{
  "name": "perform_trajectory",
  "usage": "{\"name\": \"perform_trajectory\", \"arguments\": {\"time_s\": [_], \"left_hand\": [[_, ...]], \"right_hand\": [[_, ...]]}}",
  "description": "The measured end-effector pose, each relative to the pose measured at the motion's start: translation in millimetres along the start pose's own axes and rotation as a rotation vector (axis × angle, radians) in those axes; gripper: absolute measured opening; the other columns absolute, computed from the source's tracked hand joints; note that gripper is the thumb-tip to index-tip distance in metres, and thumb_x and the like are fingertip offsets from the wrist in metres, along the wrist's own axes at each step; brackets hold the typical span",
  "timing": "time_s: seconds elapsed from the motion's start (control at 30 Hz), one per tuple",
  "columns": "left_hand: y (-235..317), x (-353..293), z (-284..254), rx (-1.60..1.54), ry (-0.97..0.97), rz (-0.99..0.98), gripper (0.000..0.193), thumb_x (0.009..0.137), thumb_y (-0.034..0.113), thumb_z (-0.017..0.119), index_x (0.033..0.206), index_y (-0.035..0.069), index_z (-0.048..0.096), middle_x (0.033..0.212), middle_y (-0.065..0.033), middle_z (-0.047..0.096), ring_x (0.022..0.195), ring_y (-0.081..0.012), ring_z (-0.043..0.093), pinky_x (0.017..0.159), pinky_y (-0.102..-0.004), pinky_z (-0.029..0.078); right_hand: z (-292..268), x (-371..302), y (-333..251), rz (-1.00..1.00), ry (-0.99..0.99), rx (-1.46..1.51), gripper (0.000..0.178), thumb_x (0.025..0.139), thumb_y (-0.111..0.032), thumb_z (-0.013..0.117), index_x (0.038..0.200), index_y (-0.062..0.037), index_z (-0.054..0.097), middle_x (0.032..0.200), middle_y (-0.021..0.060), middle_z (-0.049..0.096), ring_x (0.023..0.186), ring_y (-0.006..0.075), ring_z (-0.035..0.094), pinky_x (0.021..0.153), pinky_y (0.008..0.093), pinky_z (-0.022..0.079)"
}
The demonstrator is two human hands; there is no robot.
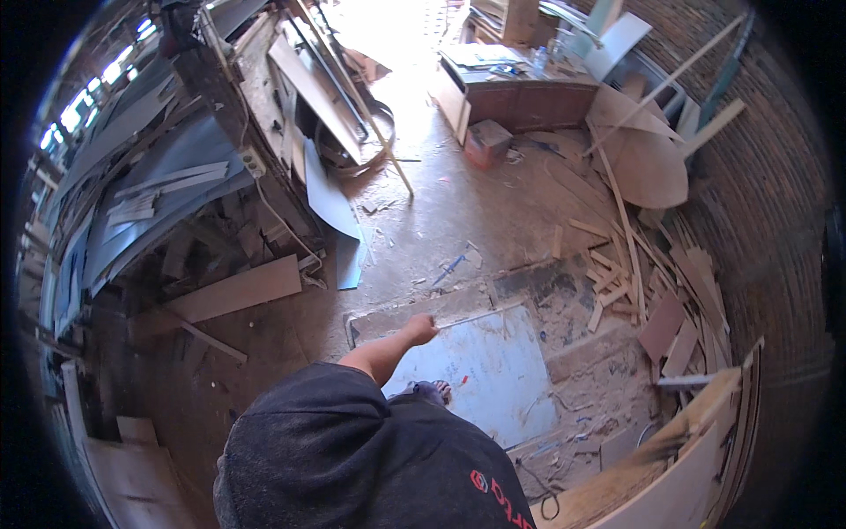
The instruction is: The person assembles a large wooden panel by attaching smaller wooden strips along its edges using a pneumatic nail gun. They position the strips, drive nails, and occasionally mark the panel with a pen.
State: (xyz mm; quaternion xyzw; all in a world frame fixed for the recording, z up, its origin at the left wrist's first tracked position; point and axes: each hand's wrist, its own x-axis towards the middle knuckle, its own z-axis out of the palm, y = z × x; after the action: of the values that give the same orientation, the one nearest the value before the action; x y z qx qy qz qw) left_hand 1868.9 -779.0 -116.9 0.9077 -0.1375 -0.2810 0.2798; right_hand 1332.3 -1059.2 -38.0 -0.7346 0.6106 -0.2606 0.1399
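My left hand (422, 329) is closed around the near end of a thin pale strip (480, 315), which points off to the right. Its exact kind is too small to make out. The strip runs along the far edge of a pale blue flat sheet (480, 366) on the floor; whether it touches the sheet I cannot tell. Stains and a small red mark show on the sheet's surface. One of my feet (436, 390) is at the sheet's left side, partly hidden by my dark shirt. My right hand is out of view.
Wood offcuts (612, 278) pile up on the right beside a ribbed wall. A brown desk (529, 104) stands at the back, with a box (487, 144) before it. Boards and sheets (167, 189) fill the left. A wooden panel (670, 476) stands at the lower right.
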Motion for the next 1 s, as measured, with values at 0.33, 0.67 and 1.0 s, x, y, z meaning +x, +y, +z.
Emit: {"name": "perform_trajectory", "arguments": {"time_s": [0.33, 0.67, 1.0], "left_hand": [[-137.9, -49.0, -16.7, 0.265, -0.112, -0.476, 0.037, 0.079, 0.032, 0.063, 0.099, 0.003, 0.073, 0.107, -0.0248, 0.068, 0.103, -0.0406, 0.065, 0.089, -0.0469, 0.053], [-35.3, -25.6, 7.9, -0.283, 0.054, -0.748, 0.038, 0.079, 0.041, 0.073, 0.085, 0.003, 0.074, 0.087, -0.0161, 0.073, 0.084, -0.0278, 0.07, 0.077, -0.0391, 0.054], [13.4, 83.4, -37.4, -0.52, 0.406, -0.601, 0.035, 0.081, 0.036, 0.072, 0.094, 0.003, 0.074, 0.089, -0.0167, 0.073, 0.085, -0.0292, 0.07, 0.078, -0.0403, 0.054]], "right_hand": [[188.3, 189.3, -74.4, 0.124, -0.604, 0.216, 0.022, 0.089, -0.022, 0.054, 0.091, -0.0015, 0.062, 0.074, 0.0106, 0.062, 0.061, 0.0254, 0.059, 0.052, 0.0374, 0.045], [296.9, 323.5, -63.2, 0.409, -0.92, -0.143, 0.02, 0.086, -0.017, 0.052, 0.088, -0.0005, 0.063, 0.072, 0.0106, 0.062, 0.058, 0.0221, 0.058, 0.048, 0.0346, 0.043], [473.1, 492.1, -422.2, -0.183, -1.028, 0.503, 0.014, 0.087, -0.015, 0.061, 0.089, -0.0021, 0.067, 0.068, 0.0039, 0.062, 0.056, 0.015, 0.056, 0.052, 0.0293, 0.046]]}}
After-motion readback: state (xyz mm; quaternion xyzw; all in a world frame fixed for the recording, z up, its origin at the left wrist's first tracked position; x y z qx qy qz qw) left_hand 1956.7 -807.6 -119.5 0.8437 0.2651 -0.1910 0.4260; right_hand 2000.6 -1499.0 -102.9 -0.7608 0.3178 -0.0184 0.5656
